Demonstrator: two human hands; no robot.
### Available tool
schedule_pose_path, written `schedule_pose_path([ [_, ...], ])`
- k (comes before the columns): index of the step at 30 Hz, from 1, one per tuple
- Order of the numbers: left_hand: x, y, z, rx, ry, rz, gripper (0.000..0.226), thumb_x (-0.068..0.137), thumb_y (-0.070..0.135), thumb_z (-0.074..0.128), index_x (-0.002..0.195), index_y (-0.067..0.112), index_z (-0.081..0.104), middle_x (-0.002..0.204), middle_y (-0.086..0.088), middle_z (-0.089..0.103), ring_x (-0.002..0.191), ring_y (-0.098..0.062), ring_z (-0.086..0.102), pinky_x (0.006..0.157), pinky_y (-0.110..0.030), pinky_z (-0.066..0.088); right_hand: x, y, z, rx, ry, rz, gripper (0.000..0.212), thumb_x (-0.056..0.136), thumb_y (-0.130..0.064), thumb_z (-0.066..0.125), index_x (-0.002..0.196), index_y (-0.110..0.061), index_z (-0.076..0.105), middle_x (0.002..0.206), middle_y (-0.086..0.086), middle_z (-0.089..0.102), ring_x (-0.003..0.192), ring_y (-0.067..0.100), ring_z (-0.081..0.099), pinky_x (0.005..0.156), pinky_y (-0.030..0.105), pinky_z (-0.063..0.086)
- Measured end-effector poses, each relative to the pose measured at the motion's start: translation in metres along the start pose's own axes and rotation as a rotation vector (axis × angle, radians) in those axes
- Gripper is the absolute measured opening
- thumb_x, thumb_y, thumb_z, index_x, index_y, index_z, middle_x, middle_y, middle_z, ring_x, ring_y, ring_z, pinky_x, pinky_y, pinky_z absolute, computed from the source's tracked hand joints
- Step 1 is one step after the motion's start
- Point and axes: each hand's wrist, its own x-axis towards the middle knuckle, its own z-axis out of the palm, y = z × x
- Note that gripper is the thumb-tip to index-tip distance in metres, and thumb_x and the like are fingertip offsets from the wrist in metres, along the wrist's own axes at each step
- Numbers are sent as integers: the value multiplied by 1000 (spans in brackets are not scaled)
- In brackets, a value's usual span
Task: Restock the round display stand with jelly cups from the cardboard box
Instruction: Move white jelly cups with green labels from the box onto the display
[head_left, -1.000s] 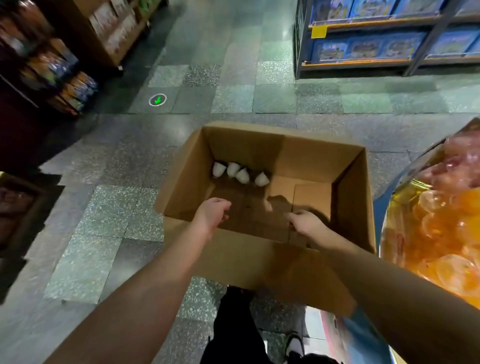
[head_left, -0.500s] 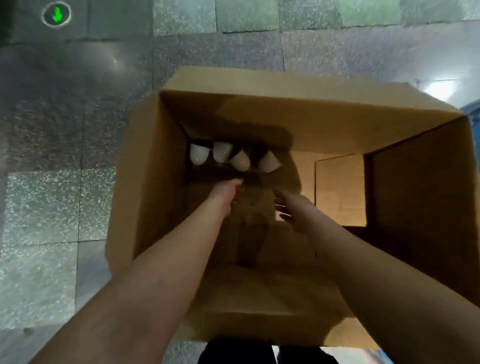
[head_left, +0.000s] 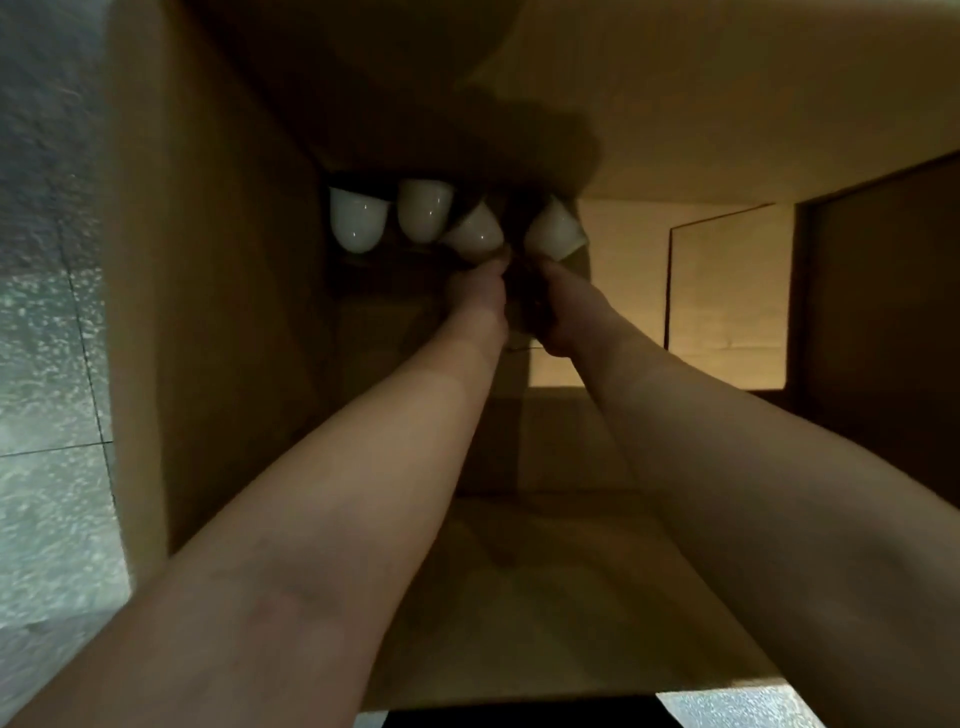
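I can't tell whether my left hand or right hand grips a cup, since the fingertips vanish in deep shadow at the box bottom, whose rim is cut off at the top and right edges, both forearms running out below.

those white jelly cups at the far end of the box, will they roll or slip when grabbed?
The jelly cups look rounded and glossy, so probably slippery and apt to roll. Two already lie tilted near the left hand and right hand. Likely light.
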Motion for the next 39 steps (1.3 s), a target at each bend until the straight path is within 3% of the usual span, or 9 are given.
schedule_pose_path([
  [5, 0, 0, 8, -4, 20, 6, 29, 95, 8, 56, 122, -2, 60, 111, -17, 67, 77, -27, 61, 51, -32, 47, 3, -2, 5, 9, 11, 42, 28, 95, -35, 64, 107, -10, 66, 84, 7, 70, 75, 21, 67, 57, 30, 53],
  [9, -12, 0, 8, 23, 14, 7, 25, 96, 5, 50, 117, -3, 60, 80, -10, 61, 60, -21, 56, 42, -26, 47, -3, -3, 4, 39, -11, 16, 20, 96, -30, 62, 94, -11, 65, 78, 6, 67, 69, 20, 65, 44, 23, 51],
  [12, -20, -1, 4, 54, -15, -18, 13, 97, 12, 51, 89, 7, 60, 77, -9, 60, 62, -21, 58, 49, -26, 50, -9, -3, 2, 47, -16, 25, 22, 96, -32, 62, 96, -10, 64, 77, 6, 66, 67, 19, 63, 43, 22, 50],
  [16, -33, -8, -6, 46, -25, -22, 17, 99, 14, 49, 110, 6, 59, 81, -11, 60, 68, -23, 59, 62, -32, 51, -19, 0, -5, 93, -39, 87, 19, 100, -20, 55, 87, -7, 57, 79, 11, 62, 52, 20, 65, 40, 25, 49],
  [19, -49, -11, -19, 113, -12, -66, 14, 99, 17, 49, 92, 6, 56, 75, -9, 56, 63, -19, 56, 50, -25, 52, -32, 2, -25, -2, -33, 111, 23, 98, -23, 55, 108, -2, 59, 93, 12, 65, 81, 26, 69, 67, 37, 59],
  [21, -65, -12, -26, 185, -7, -101, 16, 98, 19, 50, 86, 10, 55, 78, -7, 56, 65, -18, 57, 50, -27, 52, -49, 2, -48, -64, 32, 102, 32, 93, -24, 61, 118, -4, 58, 98, 11, 67, 88, 26, 67, 72, 36, 57],
  [27, -150, -23, -37, 345, -35, -41, 22, 97, 15, 53, 117, 6, 54, 92, -10, 60, 82, -20, 64, 71, -33, 56, -135, 7, -135, -335, 238, -129, 43, 90, -33, 67, 123, -8, 55, 100, 4, 65, 91, 16, 67, 79, 31, 58],
  [31, -232, -42, -29, 524, -106, 112, 32, 94, 7, 56, 124, 11, 47, 110, -10, 58, 100, -22, 64, 92, -40, 56, -222, 19, -199, -611, 372, -332, 32, 88, -36, 68, 106, -16, 50, 94, 1, 62, 75, 13, 56, 53, 23, 37],
  [39, -391, -134, 8, 883, -425, 379, 38, 92, 3, 59, 126, 9, 44, 114, -16, 61, 96, -21, 66, 89, -35, 57, -395, 104, -342, -526, 609, -644, 23, 83, -23, 71, 101, -21, 56, 98, 1, 63, 90, 21, 60, 71, 28, 40],
])
